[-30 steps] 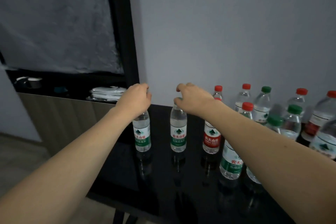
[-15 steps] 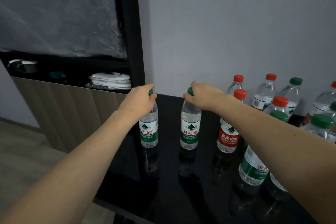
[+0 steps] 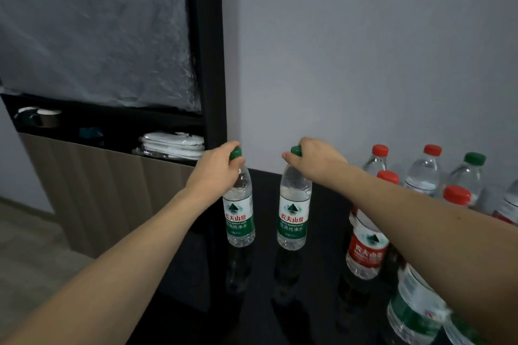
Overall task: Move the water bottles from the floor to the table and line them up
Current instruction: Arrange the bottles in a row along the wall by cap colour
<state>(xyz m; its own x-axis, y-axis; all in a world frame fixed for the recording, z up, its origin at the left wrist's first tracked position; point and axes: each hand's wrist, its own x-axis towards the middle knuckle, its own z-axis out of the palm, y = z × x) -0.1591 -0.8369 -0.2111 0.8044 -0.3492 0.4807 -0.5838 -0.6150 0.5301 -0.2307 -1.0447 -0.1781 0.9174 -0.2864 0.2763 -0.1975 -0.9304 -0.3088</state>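
A: Bottles, how many are up on the table (image 3: 322,302)?

B: Many. Nearest, green- and red-labelled ones crowd the right. Further out, the left hand (image 3: 215,173) grips the left bottle (image 3: 239,218) by its neck, and the right hand (image 3: 316,161) the right bottle (image 3: 293,218); both stand upright, apart. Red and green caps behind.

A: What's left?

B: Probably letting go. The floor's stock is out of view.

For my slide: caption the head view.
Left hand and right hand each grip a green-capped bottle upright on the black table.

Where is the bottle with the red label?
The red-label bottle stands on the black table, right of the two green-label bottles, partly behind the person's right forearm.
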